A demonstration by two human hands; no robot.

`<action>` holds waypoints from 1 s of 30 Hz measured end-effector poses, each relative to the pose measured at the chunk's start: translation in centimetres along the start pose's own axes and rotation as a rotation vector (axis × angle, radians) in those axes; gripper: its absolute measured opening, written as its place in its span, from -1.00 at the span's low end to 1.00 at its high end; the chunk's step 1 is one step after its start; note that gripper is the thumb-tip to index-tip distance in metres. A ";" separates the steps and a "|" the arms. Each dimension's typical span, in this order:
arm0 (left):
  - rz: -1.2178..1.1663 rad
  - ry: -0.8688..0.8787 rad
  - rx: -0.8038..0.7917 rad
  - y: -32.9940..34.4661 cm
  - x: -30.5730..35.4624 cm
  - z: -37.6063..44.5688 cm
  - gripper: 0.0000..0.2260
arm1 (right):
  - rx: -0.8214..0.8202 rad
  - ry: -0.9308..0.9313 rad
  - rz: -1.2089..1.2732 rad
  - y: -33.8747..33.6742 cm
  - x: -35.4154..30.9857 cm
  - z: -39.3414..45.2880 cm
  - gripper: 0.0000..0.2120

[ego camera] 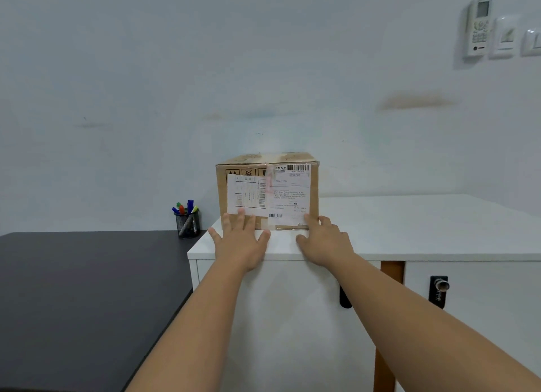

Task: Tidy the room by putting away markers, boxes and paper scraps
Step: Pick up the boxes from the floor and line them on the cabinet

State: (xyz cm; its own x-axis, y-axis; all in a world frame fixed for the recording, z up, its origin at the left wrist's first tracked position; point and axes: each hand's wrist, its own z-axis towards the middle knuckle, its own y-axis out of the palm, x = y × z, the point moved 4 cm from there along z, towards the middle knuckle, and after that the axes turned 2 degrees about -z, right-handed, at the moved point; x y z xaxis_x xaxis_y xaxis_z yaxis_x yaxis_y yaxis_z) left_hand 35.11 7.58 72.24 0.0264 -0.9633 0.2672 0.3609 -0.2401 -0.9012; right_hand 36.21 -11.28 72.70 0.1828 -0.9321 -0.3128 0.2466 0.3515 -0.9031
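Note:
A brown cardboard box point(268, 191) with white shipping labels stands on the left end of a white cabinet top point(409, 227), close to the wall. My left hand point(240, 241) has straight fingers touching the lower left of the box's front face. Flat-fingered, my right hand point(323, 242) touches the box's lower right corner. A black mesh cup point(187, 224) holding several coloured markers point(185, 207) stands on the black table to the left of the cabinet.
The black table point(82, 289) lies lower, left of the white cabinet. The cabinet front has a black handle point(345, 299) and a lock with a key point(439, 287). A remote holder point(478, 25) and switches point(509, 37) hang on the wall at upper right.

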 end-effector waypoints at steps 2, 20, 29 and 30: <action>0.019 0.019 -0.058 0.0 0.1 0.7 -0.38 | -0.010 0.017 -0.034 0.2 -0.2 0.5 -0.40; -0.263 0.400 0.070 6.1 19.1 -13.1 -0.45 | 0.343 0.018 0.166 -3.4 17.3 -17.1 -0.65; -0.435 0.626 -0.525 21.2 38.8 -30.2 -0.46 | 0.173 0.909 0.048 -6.9 43.9 -42.4 -0.64; -0.433 0.629 -0.578 22.7 40.0 -31.8 -0.46 | 0.150 0.992 0.057 -6.9 45.8 -44.9 -0.63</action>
State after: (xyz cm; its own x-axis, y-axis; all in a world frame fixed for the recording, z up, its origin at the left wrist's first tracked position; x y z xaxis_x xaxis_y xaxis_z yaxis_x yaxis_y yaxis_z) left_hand 14.67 -40.25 51.66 -0.5680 -0.6244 0.5361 -0.2983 -0.4509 -0.8412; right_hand 0.21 -60.35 51.36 -0.6605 -0.5416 -0.5200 0.3922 0.3417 -0.8541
